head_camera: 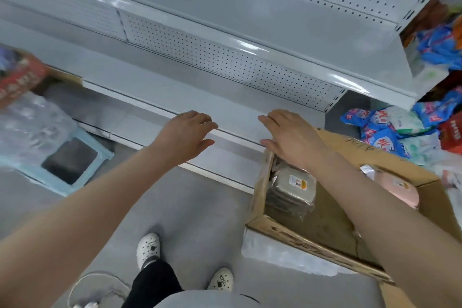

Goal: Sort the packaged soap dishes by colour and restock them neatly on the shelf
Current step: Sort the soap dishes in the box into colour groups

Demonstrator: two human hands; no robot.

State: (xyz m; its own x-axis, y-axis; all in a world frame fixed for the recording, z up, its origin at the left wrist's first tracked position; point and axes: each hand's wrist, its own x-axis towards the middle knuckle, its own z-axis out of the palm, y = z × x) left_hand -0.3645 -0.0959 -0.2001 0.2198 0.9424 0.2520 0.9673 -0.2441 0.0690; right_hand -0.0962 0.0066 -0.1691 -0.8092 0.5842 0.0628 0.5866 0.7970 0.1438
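Left side: a light blue plastic stool (pixel 100 147) stands on the floor. A clear plastic pack of bottles (pixel 30 127) lies partly on it. They are well away from the box.
Left hand (pixel 185 132): fingers straight and a little spread. It holds nothing. It is out in front of the low shelf.
Shelf: the grey metal shelf (pixel 155 97) has a bare bottom board with room for neat rows.
Right hand (pixel 290 137): fingers wide and flat, holding nothing. It is over the far left corner of the box. I cannot tell if the thumb touches the flap.
Grey dishes: a stack of grey soap dishes in clear wrap (pixel 292 187) sits in the box, just under the right wrist.
Pink dish: a pink wrapped soap dish (pixel 400 190) lies at the far right of the box, partly hidden by the arm.
Feel: I think they are light and hard, with slippery wrap. A tall stack could slide apart.
Hold: best to grip a few from two sides.
Box: the brown cardboard box (pixel 300 235) has tall walls, so the dishes must be lifted up first.
Right side: blue and white soft bags (pixel 382 137) are piled past the box, out of the way.
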